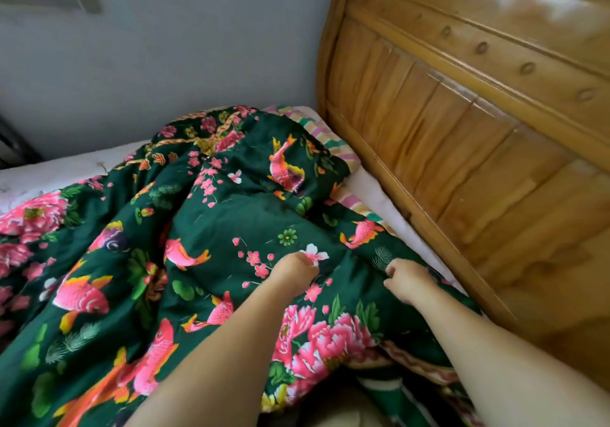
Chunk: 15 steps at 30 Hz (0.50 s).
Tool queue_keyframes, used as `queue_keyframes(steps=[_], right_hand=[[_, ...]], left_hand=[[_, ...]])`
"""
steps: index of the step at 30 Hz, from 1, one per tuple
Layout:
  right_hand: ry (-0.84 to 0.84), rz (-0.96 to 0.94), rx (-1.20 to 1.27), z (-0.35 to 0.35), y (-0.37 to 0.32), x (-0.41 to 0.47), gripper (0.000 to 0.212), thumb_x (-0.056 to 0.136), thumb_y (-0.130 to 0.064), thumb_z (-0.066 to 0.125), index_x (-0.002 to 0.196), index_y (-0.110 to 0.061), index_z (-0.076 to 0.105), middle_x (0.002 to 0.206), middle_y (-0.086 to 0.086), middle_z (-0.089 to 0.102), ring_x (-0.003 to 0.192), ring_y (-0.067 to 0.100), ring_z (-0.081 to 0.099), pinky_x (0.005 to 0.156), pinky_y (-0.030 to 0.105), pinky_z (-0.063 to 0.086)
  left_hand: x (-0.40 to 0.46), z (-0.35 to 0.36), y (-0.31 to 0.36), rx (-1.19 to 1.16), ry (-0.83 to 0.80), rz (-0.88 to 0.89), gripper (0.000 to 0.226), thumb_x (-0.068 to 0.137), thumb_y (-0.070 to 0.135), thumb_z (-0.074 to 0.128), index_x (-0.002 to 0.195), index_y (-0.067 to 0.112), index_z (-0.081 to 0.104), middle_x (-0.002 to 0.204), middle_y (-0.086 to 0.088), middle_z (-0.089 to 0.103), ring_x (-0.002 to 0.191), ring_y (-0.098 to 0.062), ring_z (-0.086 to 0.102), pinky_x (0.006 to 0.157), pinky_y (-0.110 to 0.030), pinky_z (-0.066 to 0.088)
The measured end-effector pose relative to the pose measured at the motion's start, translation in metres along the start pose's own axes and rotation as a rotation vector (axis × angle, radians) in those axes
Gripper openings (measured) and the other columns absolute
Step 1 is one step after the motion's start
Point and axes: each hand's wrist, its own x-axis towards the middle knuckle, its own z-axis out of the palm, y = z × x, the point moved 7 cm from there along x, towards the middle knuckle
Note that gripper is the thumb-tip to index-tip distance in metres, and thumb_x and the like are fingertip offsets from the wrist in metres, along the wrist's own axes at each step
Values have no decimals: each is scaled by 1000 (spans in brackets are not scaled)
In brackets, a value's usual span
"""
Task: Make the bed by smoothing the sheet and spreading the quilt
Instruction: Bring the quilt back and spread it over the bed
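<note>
Beside the wooden headboard (462, 149), a rumpled green quilt (231, 215) covers the bed; left hand (293, 278) and right hand (409, 283) both grasp its fabric with curled fingers

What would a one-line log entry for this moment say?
left hand: grips quilt | right hand: grips quilt | quilt: bunched, not spread | headboard: right

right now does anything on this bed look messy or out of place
Yes. The green floral quilt lies bunched in a heap with deep folds, not spread flat, leaving the pale sheet by the wooden headboard bare. Both the left hand and right hand grip it.
</note>
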Motion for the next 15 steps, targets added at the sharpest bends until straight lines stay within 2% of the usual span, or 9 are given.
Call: queue_keyframes(steps=[2,3,4,6,11,15], right_hand=[[8,-2,32,2,11,10,35,94,-29,50,130,-25,52,133,4,54,122,27,50,94,30,42],[9,-7,54,2,16,17,35,94,-29,50,129,-25,52,131,5,56,120,27,52,93,31,44],[8,-9,72,1,18,22,34,94,-29,51,127,-23,53,128,6,58,117,27,54,93,31,46],[15,-12,91,0,22,37,34,93,-28,51,126,-21,53,126,7,59,115,28,55,96,34,46],[-31,-14,77,-3,26,99,45,92,-29,55,133,-16,44,133,11,52,120,31,51,98,40,46],[-41,-49,72,-10,20,144,59,91,-31,58,142,-12,35,144,12,42,128,31,45,103,40,42]], left_hand=[[7,15,9,-31,-25,13,32,95,12,49,125,4,56,124,-15,62,70,-14,57,61,-16,49],[15,23,14,-18,-43,8,32,95,12,49,126,5,56,126,-16,60,69,-11,57,57,-13,47],[23,29,17,9,-53,-1,32,96,14,48,126,6,56,129,-16,58,80,-14,61,63,-15,49],[38,38,25,81,-55,-18,33,96,20,48,127,12,56,133,-14,53,113,-27,56,86,-24,48],[85,59,44,143,-86,-89,38,95,26,51,132,19,51,127,-6,58,114,-25,56,85,-22,42],[118,56,48,241,-63,-120,33,92,27,53,125,26,55,125,-3,60,115,-25,54,102,-35,41]])
